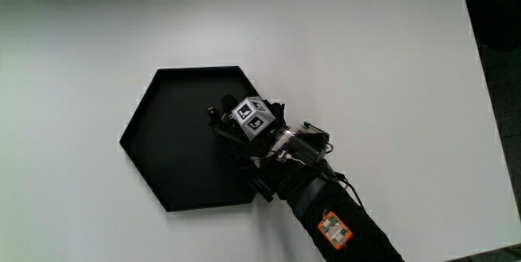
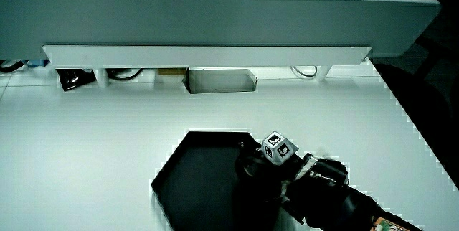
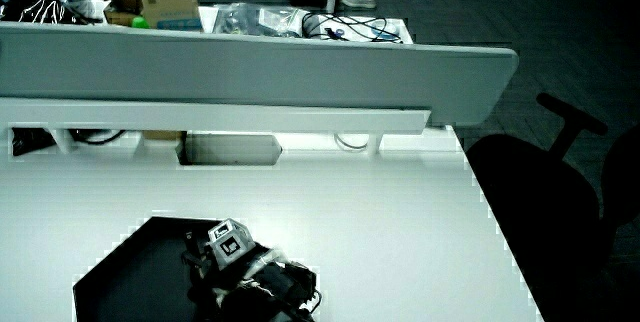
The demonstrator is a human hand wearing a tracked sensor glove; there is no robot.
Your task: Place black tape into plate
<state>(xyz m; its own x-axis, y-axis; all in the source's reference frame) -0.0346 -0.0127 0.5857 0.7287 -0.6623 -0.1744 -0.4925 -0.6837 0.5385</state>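
Observation:
A black hexagonal plate lies on the white table. The gloved hand is over the part of the plate nearest its forearm, low above the plate's floor, with the patterned cube facing up. Both side views show the hand inside the plate's outline. I cannot make out the black tape against the black glove and plate. The forearm crosses the plate's rim toward the person.
A low grey partition runs along the table's edge farthest from the person, with a metal box under its shelf. A dark chair stands off the table's side.

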